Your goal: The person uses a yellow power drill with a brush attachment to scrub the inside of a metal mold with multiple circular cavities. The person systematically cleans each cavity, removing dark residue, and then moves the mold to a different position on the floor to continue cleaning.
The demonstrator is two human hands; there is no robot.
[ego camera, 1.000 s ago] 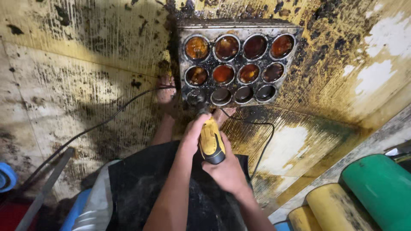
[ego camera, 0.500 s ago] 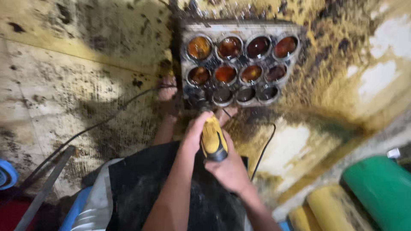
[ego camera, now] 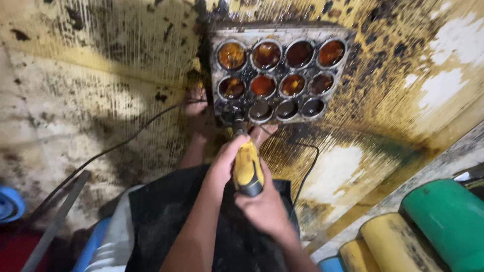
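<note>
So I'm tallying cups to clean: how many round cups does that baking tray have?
12 in the baking tray, in three rows of four; the near-left cup is partly hidden by the yellow power tool, so that count is likely.

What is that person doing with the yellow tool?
A person grips a yellow power tool with both hands, left hand near the front and right hand at the back. Its tip is pressed into a near corner cup of a dirty muffin tray lying on the stained floor. Bare feet brace the tray.
</note>
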